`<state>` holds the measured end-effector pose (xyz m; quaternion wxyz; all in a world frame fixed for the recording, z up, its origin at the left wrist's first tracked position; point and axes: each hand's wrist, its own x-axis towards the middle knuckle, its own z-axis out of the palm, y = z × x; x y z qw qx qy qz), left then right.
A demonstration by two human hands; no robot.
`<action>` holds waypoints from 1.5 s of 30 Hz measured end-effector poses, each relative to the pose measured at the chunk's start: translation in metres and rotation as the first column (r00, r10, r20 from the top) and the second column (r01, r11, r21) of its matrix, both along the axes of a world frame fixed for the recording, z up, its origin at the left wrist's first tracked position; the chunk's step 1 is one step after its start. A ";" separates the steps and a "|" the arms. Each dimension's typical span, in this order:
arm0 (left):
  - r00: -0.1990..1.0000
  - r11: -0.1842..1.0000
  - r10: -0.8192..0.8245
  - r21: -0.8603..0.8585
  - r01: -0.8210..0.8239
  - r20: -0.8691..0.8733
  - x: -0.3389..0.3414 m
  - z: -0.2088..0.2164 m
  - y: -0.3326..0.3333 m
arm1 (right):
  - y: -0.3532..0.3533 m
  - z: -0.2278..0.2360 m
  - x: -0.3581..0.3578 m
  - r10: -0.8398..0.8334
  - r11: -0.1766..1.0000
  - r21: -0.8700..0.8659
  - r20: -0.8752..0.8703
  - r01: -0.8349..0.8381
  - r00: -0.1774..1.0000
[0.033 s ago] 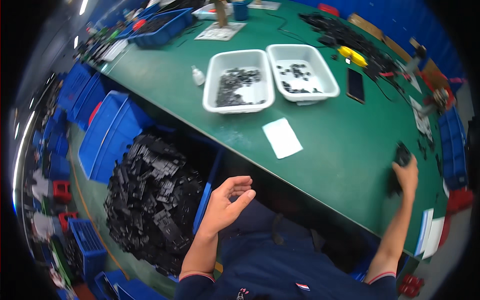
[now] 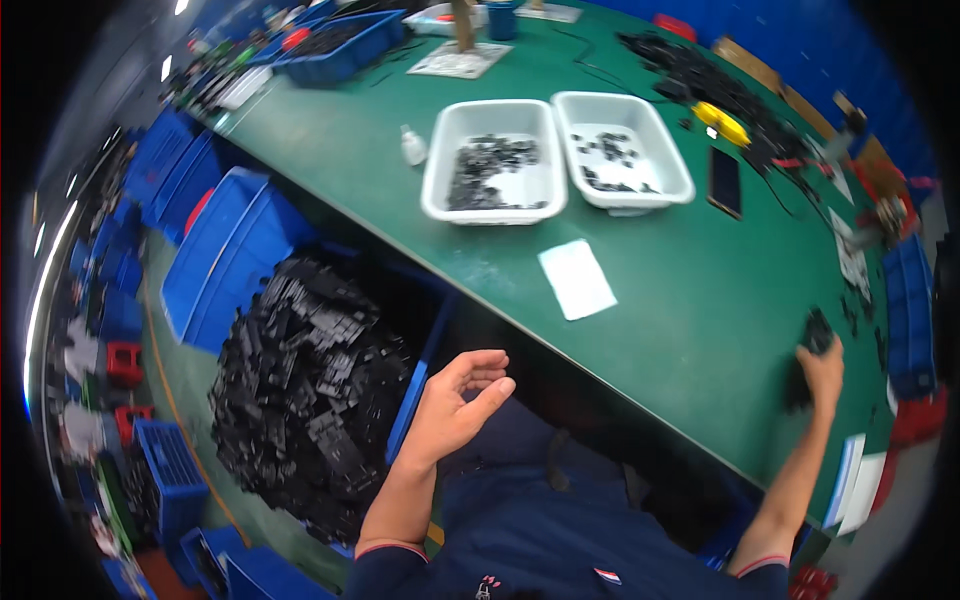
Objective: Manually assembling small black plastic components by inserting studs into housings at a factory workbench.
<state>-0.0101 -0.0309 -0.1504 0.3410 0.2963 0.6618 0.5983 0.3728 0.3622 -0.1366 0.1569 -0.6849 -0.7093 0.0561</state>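
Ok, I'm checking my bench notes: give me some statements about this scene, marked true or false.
1. The bare right hand touches a blurred black object. True.
2. The bare left hand grips a small white bottle. False: it is empty.
3. Two white rectangular plastic tubs stand side by side on the green tabletop. True.
4. The black rectangular phone lies inside a tub. False: it lies on the tabletop, right of the tubs.

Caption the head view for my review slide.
Right hand on a blurred black item at the green table, left hand empty, two white tubs of small black pieces beyond.
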 end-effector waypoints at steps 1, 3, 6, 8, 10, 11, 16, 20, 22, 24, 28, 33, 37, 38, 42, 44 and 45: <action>0.999 0.999 0.033 -0.003 -0.033 -0.004 -0.003 0.001 -0.004 | 0.025 -0.023 0.042 0.054 0.996 0.066 -0.006 -0.053 0.999; 0.992 0.991 0.124 -0.052 -0.124 -0.010 -0.005 0.000 -0.020 | 0.062 -0.042 0.083 0.042 0.998 -0.053 0.019 -0.041 0.999; 0.968 0.967 0.247 -0.054 -0.249 -0.046 -0.027 0.000 -0.035 | 0.115 -0.080 0.176 0.130 0.991 -0.021 0.025 -0.130 0.991; 0.846 0.848 0.500 -0.095 -0.522 -0.184 -0.025 0.001 -0.077 | 0.082 -0.029 0.076 -0.013 0.997 -0.068 0.350 0.039 0.937; 0.713 0.725 0.650 -0.068 -0.686 -0.263 -0.045 -0.004 -0.100 | 0.065 -0.011 0.023 0.091 0.995 0.019 0.311 -0.102 0.946; 0.556 0.617 0.732 0.036 -0.786 -0.395 -0.053 -0.006 -0.110 | 0.080 -0.024 0.010 0.269 0.954 0.072 0.217 -0.290 0.938; 0.120 0.262 0.677 0.085 -0.961 -0.726 -0.122 -0.026 -0.201 | 0.022 -0.003 -0.174 0.619 0.758 0.003 -0.321 -0.653 0.717; 0.178 0.144 0.556 -0.117 -0.983 -0.812 -0.205 -0.047 -0.254 | 0.019 -0.003 -0.259 0.715 0.638 -0.027 -0.351 -0.769 0.605; 0.263 0.082 0.545 -0.262 -0.962 -0.796 -0.245 -0.060 -0.268 | 0.005 0.012 -0.294 0.731 0.618 -0.068 -0.318 -0.784 0.604; 0.409 0.068 0.539 -0.446 -0.893 -0.737 -0.276 -0.068 -0.274 | -0.003 0.022 -0.319 0.770 0.603 -0.034 -0.233 -0.797 0.593; 0.655 0.070 0.385 -0.688 -0.723 -0.649 -0.310 -0.065 -0.265 | -0.012 0.037 -0.342 0.797 0.604 0.039 -0.032 -0.796 0.603; 0.679 0.181 0.369 -0.668 -0.722 -0.634 -0.321 -0.093 -0.320 | -0.052 0.068 -0.388 0.723 0.689 0.043 0.010 -0.723 0.690; 0.662 0.420 0.621 -0.535 -0.733 -0.419 -0.322 -0.102 -0.330 | -0.031 0.066 -0.388 0.701 0.713 0.054 -0.049 -0.699 0.712; 0.672 0.426 0.634 -0.553 -0.716 -0.382 -0.325 -0.096 -0.332 | -0.022 0.063 -0.385 0.656 0.754 0.020 -0.094 -0.657 0.749; 0.698 0.482 0.667 -0.565 -0.670 -0.260 -0.324 -0.078 -0.328 | -0.001 0.061 -0.384 0.566 0.802 -0.087 -0.202 -0.591 0.799; 0.695 0.453 0.651 -0.578 -0.679 -0.305 -0.311 -0.057 -0.326 | 0.022 0.044 -0.385 0.608 0.783 -0.055 -0.146 -0.620 0.781; 0.681 0.471 0.676 -0.547 -0.692 -0.281 -0.303 -0.049 -0.325 | 0.032 0.036 -0.388 0.632 0.769 -0.038 -0.112 -0.639 0.767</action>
